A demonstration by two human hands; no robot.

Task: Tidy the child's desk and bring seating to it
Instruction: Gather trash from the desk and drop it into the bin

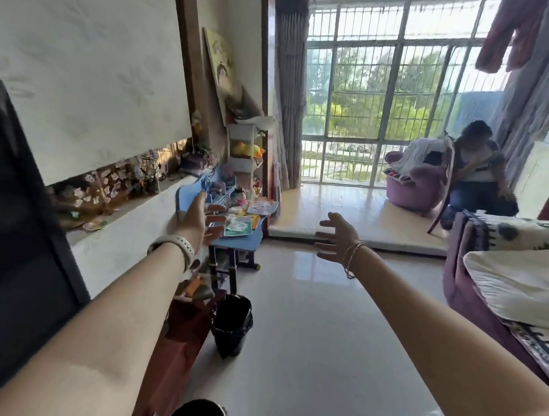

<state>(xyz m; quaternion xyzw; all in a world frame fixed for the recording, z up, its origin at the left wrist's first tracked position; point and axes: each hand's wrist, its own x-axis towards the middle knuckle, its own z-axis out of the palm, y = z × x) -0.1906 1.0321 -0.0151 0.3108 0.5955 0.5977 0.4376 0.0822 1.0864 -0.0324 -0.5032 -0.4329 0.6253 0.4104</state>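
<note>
A small blue child's desk (242,242) stands against the left wall, some way ahead of me. Books and papers (238,226) lie scattered on its top, and a picture book (262,207) rests at its far end. Both my arms reach forward at chest height. My left hand (198,217) is open with fingers spread, overlapping the desk in view but well short of it. My right hand (337,239) is open too, fingers apart, over the bare floor. Neither hand holds anything. A wooden chair (445,186) stands by the window on the right.
A black waste bin (231,324) and a red bag (182,334) sit on the floor before the desk. A white shelf unit with toys (244,151) stands behind it. A purple sofa (499,295) fills the right. A person (476,168) crouches by a purple armchair (413,184).
</note>
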